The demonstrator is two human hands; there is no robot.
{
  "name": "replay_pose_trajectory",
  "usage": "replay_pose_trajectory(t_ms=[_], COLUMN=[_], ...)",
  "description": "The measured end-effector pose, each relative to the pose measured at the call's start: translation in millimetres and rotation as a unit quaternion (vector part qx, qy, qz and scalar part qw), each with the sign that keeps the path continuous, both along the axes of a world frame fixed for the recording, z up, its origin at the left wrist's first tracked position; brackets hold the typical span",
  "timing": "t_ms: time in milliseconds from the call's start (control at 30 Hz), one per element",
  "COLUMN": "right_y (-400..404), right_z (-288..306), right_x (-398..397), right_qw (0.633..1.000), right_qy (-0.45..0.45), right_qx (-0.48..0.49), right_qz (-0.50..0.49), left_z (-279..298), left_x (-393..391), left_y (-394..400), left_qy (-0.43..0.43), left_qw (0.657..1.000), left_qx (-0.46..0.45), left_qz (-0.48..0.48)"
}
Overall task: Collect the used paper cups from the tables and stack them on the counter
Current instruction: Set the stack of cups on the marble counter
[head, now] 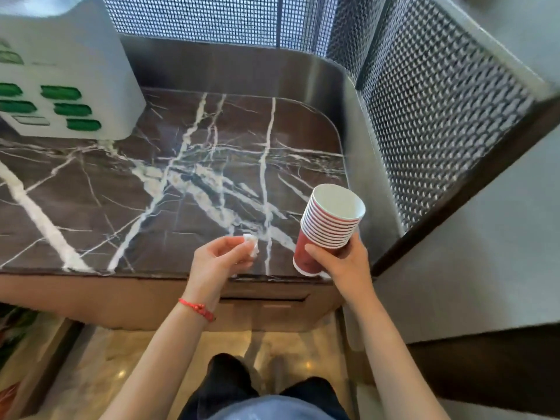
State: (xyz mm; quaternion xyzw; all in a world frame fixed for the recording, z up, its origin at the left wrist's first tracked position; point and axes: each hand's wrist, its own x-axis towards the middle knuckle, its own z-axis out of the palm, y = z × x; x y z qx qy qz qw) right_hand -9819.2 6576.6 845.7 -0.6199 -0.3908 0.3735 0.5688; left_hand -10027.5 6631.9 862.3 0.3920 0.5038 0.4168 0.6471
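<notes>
1. A white box with green slots [60,95] stands at the counter's [151,192] far left corner, well apart from both hands, leaving the dark marble bare for setting things down.
2. The left hand [218,262] hovers over the counter's near edge, fingertips pinched together on a small white scrap [251,244], likely litter picked out so the cups nest cleanly.
3. The right hand [342,262] is wrapped around the lower part of a nested stack of red paper cups [328,228], tilted, mouth up, above the near right corner by the steel side wall [360,165]. The stack is not yet resting on the counter; setting it upright seems next.
</notes>
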Motion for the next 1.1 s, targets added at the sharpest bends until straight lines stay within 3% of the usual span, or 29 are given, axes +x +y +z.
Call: replay_pose_trajectory(t_ms=[533, 1100], right_y=[47.9, 120.8], right_z=[-24.2, -23.5], right_x=[5.8, 32.1], right_qw=[0.992, 0.975], right_qy=[-0.061, -0.094], right_qx=[-0.023, 0.000], right_qz=[-0.112, -0.199], left_z=[-16.9, -15.3], left_x=[30.7, 30.7], left_y=[80.5, 109.0], left_qy=[0.015, 0.009], left_qw=[0.993, 0.993], left_qx=[-0.054, -0.044], left_qz=[-0.099, -0.113])
